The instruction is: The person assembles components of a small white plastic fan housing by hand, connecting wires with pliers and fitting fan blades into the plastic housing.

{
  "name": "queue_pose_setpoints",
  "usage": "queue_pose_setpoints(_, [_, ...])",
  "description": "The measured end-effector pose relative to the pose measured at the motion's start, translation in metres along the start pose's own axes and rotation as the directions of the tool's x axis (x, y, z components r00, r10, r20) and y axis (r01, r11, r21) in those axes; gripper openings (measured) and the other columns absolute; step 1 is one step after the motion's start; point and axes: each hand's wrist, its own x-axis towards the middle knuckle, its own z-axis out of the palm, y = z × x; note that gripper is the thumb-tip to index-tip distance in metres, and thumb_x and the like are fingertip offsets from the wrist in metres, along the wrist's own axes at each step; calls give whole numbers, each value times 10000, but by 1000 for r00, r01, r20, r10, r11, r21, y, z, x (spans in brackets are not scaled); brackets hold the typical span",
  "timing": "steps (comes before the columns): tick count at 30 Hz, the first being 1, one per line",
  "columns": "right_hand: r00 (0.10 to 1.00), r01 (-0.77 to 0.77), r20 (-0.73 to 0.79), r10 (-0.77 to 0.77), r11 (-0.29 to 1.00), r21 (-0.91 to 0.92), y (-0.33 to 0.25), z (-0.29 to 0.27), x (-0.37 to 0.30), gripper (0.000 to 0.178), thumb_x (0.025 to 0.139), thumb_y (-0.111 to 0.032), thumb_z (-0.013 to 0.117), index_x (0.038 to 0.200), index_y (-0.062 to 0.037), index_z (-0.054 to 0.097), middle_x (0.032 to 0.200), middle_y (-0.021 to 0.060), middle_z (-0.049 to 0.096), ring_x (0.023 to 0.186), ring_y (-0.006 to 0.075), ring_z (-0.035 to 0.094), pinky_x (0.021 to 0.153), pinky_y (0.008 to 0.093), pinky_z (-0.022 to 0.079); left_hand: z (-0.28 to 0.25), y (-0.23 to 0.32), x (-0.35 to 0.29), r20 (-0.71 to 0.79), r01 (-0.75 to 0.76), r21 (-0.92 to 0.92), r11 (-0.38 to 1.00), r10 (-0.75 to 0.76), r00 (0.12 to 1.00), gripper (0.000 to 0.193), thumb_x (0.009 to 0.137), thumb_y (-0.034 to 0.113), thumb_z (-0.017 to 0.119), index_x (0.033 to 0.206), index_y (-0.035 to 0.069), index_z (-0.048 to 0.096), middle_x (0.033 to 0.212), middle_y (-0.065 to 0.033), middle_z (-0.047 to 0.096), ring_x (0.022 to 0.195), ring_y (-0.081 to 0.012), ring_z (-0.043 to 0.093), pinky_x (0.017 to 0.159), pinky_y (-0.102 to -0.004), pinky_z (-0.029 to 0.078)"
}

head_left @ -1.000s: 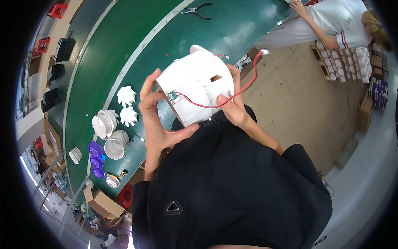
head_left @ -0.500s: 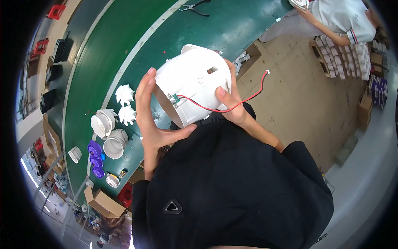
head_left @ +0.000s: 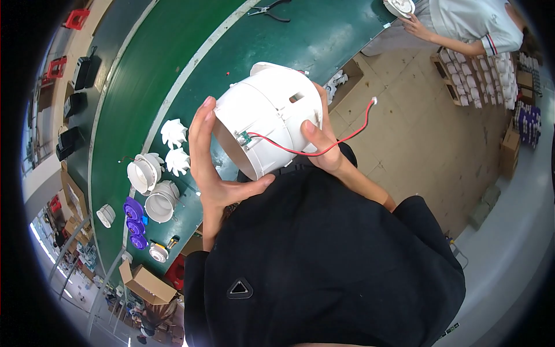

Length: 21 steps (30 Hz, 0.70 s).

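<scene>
Both my hands hold a white plastic cylindrical housing (head_left: 254,104) up in front of my body, tilted, with its open end toward the lower left. My left hand (head_left: 211,162) grips the rim of that end, thumb below and fingers above. On the other side my right hand (head_left: 324,144) clasps the far end, its thumb pressed on the wall. A small green circuit board (head_left: 244,139) sits at the near rim. From it a red and black cable (head_left: 324,154) runs across the housing, and its white plug hangs free to the right. A rectangular slot shows in the wall.
White fan wheels (head_left: 174,133), white housings (head_left: 161,202) and purple round parts (head_left: 133,209) lie on the green bench (head_left: 191,104) at left. Pliers (head_left: 269,10) rest at the far side. A carton (head_left: 347,81) stands beyond my right hand. Another person (head_left: 462,29) works at upper right.
The housing and my hands stay nearly still. At upper right, the other person's hand and the white part in it have shifted to the left.
</scene>
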Motion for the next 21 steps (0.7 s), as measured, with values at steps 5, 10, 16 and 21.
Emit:
queue_pose_setpoints(5, [1000, 20, -5, -20, 1000, 23, 4, -2, -2, 604, 884, -287, 504, 1314, -13, 180, 1256, 117, 317, 1211, 191, 299, 1019, 335, 229, 0, 4, 0, 15, 64, 7, 998, -64, 998, 1073, 447, 340, 859, 1333, 0, 358, 1332, -244, 395, 1222, -369, 421, 988, -436, 361])
queue_pose_setpoints(10, [1000, 25, 13, -25, 999, 25, 4, -2, 0, 606, 887, -295, 506, 1313, -12, 181, 1258, 120, 316, 1212, 195, 297, 1020, 335, 227, 0, 3, 0, 16, 73, 15, 997, -73, 997, 1070, 450, 338, 860, 1332, -2, 358, 1335, -243, 392, 1219, -371, 424, 990, -438, 360])
queue_pose_setpoints(16, [999, -48, 11, 46, 989, 143, 18, -14, 13, 562, 906, -267, 497, 1331, -44, 206, 1291, 102, 335, 1236, 194, 313, 1025, 352, 254, 10, -2, 8, -6, 93, 30, 995, -92, 996, 995, 491, 292, 848, 1313, -9, 375, 1327, -235, 403, 1226, -370, 407, 996, -440, 348])
queue_pose_setpoints(21, [916, -339, 3, 401, 771, 538, 111, -66, 48, 470, 930, -224, 458, 1336, -99, 257, 1293, 87, 416, 1218, 237, 413, 994, 421, 355, 52, -69, 6, 41, 82, 452, 888, -113, 993, 862, 574, 291, 793, 1271, -31, 401, 1286, -193, 442, 1189, -379, 403, 984, -450, 346])
